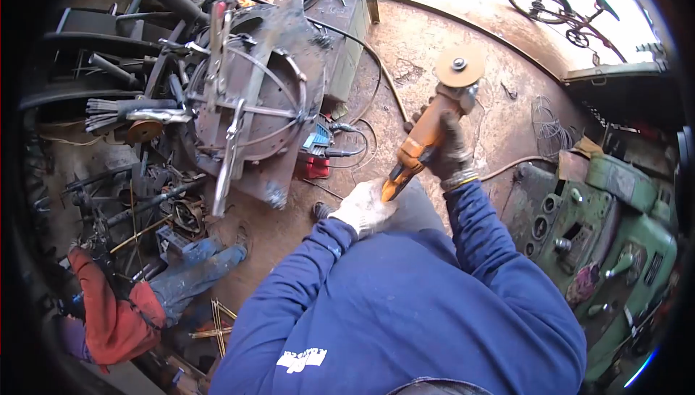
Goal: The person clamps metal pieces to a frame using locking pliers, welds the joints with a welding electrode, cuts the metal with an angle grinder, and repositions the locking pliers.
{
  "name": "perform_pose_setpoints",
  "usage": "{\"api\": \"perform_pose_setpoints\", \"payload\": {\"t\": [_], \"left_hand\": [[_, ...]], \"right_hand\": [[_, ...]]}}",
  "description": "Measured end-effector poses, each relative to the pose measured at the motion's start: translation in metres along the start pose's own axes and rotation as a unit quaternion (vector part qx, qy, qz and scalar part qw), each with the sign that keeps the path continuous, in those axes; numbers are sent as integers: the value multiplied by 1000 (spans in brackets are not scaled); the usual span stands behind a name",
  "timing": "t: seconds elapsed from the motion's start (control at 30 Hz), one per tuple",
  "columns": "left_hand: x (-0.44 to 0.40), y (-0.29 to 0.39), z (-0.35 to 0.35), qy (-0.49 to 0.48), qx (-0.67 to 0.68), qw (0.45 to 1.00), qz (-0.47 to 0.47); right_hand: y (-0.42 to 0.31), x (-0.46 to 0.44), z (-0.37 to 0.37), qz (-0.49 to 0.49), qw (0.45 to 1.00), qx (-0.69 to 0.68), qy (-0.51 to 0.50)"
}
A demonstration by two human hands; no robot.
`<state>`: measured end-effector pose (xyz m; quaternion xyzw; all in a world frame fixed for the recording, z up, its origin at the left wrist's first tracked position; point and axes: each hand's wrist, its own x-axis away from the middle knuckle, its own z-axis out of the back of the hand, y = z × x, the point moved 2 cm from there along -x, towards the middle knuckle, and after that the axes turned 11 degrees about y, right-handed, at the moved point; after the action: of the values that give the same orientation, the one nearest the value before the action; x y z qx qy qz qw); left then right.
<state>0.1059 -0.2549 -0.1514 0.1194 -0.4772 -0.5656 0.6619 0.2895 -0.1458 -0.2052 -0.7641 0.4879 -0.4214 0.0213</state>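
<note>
An orange angle grinder [421, 138] with a round tan disc [460, 66] at its head is held in front of my body, disc end pointing away. My right hand [450, 145], in a dark dirty glove, is wrapped round the grinder's body near the head. At the rear end of the tool, my left hand [363, 208], in a white glove, closes on the handle end. Ahead and to the left stands a metal worktable [253, 171] with a round metal ring frame [289, 121] and clamps on it.
A person in a red top [119, 323] crouches at the lower left among metal parts. A green machine [630, 243] stands at the right. A bicycle [572, 19] lies at the upper right. Cables [376, 80] cross the floor beside a grey cabinet [349, 48].
</note>
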Motion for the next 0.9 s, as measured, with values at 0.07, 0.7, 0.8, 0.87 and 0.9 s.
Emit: {"api": "perform_pose_setpoints", "payload": {"t": [0.07, 0.7, 0.8, 0.87, 0.9], "left_hand": [[-10, -3, -13, 10, -29, 998, 55], [27, -88, -66, 235, 127, 909, 319], [128, -136, -103, 147, 77, 865, 474], [205, -156, -146, 84, 36, 813, 576], [244, -162, -172, 72, 25, 805, 588]], "right_hand": [[12, -32, 4, 20, 988, 110, 102], [84, -219, -138, 37, 677, 734, -36], [108, -291, -130, 122, 599, 790, -48], [116, -316, -132, 143, 563, 812, -59], [119, -326, -132, 148, 548, 821, -64]]}}
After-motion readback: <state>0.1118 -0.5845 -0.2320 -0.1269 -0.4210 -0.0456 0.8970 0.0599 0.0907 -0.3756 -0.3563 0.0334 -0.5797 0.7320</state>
